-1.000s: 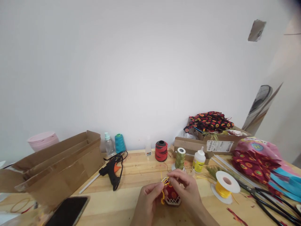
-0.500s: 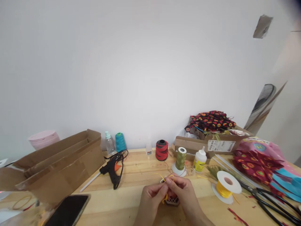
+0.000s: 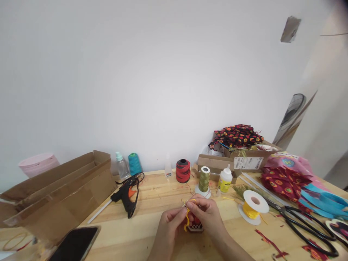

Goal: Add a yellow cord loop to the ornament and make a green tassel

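My left hand [image 3: 169,224] and my right hand [image 3: 207,214] meet over the wooden table [image 3: 152,203], fingers pinched together. Between them runs a yellow cord [image 3: 187,219], which loops and curls down. Under the fingers sits a small red ornament with a lattice base [image 3: 195,226], mostly hidden by my right hand. A spool of the same yellow cord [image 3: 252,207] lies to the right.
Black glue gun [image 3: 126,197], dark phone [image 3: 74,245] and long cardboard box [image 3: 57,194] on the left. Red spool [image 3: 182,171], olive spool [image 3: 203,180], glue bottle [image 3: 225,179] behind my hands. Black scissors [image 3: 307,226] and patterned fabric [image 3: 285,181] at right.
My hands have closed in over the red ornament, which showed more a second ago. The yellow cord now hangs in a loop between my fingers. The view has shifted slightly.
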{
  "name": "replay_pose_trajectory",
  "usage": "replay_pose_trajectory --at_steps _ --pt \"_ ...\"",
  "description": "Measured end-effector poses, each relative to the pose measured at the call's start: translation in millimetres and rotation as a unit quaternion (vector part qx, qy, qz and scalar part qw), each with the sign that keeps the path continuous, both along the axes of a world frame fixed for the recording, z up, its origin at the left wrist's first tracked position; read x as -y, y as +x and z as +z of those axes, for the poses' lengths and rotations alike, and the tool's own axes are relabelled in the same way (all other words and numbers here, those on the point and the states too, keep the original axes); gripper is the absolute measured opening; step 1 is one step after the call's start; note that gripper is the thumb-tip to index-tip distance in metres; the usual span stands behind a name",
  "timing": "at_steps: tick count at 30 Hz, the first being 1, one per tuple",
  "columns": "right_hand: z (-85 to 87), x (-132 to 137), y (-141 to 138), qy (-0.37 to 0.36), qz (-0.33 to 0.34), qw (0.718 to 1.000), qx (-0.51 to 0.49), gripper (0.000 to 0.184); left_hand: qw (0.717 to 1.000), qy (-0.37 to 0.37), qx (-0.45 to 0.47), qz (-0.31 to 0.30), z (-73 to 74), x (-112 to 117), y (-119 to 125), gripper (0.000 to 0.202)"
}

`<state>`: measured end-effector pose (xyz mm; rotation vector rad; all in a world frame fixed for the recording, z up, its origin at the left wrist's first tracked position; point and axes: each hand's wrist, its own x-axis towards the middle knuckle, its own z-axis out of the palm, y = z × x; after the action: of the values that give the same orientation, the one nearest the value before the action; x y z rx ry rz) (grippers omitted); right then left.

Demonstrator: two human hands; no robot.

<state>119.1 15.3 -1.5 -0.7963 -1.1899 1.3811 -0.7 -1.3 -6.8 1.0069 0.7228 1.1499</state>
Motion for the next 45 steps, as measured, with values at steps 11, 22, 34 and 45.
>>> replay_pose_trajectory --at_steps 11,22,34,45 --pt "2.9 0 -1 -0.016 0.014 0.999 -0.027 0.029 0.999 -0.018 0.028 -0.011 -1.5 1 0 0.023" --pt "0.8 -1 2 -0.059 0.022 0.998 -0.032 0.029 1.000 -0.008 0.012 0.018 1.2 1 0 0.021" --pt "8.1 3 1 0.104 -0.038 0.992 0.061 0.020 0.999 -0.015 0.015 0.041 7.0 -1 -2 0.018" --pt "5.5 -4 6 0.088 0.046 0.995 -0.022 0.010 0.994 0.036 -0.091 0.043 8.7 0 -3 0.025"
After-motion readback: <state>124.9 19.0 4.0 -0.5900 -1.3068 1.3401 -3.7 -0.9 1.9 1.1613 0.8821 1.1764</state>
